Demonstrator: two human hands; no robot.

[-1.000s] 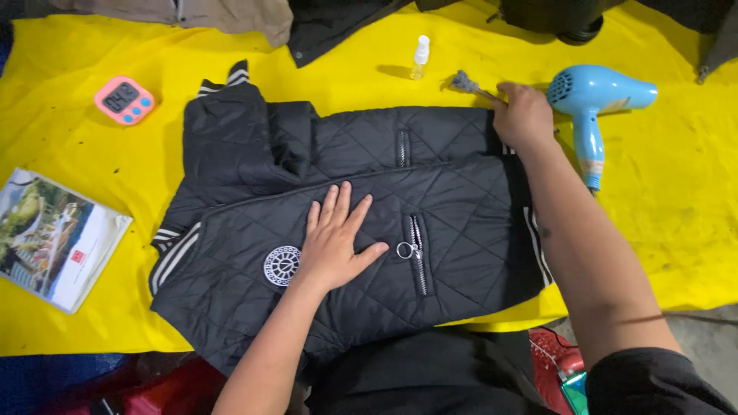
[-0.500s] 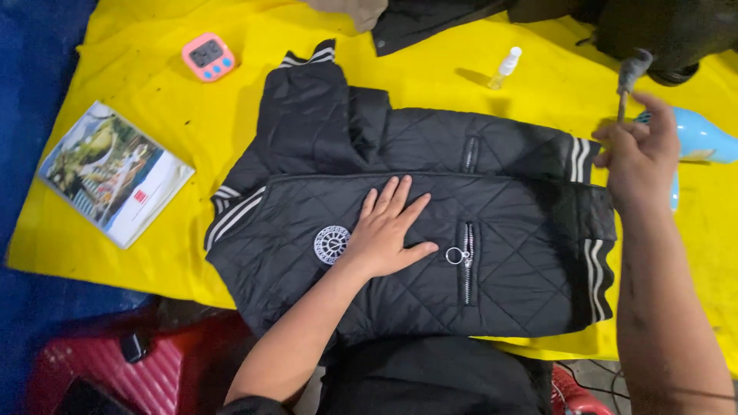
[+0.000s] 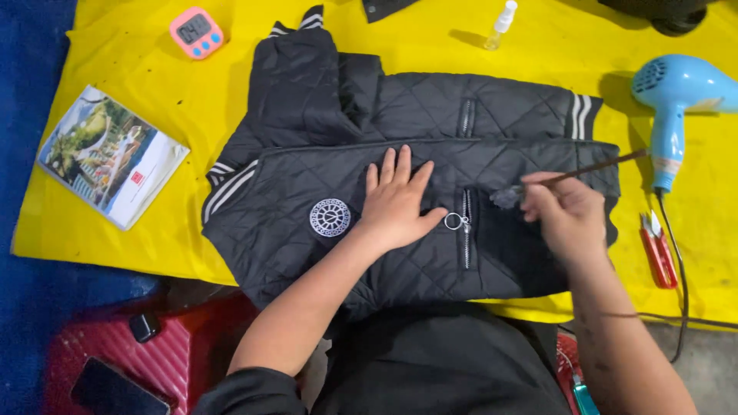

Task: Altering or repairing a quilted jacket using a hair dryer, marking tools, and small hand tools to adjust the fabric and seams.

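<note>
Our left hand lies flat, fingers apart, on the black jacket spread over the yellow cloth; our right hand pinches a small brush by the zipper, where bristles could snag.

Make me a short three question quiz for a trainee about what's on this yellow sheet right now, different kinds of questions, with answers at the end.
1. True or false: the left hand lies flat on the black quilted jacket.
2. What does the right hand hold? A) the blue hair dryer B) a thin brush C) the red clippers
3. Fill in: the pink timer sits near the sheet's ____ edge, beyond the booklet.

Key: 1 true; 2 B; 3 far.
</note>
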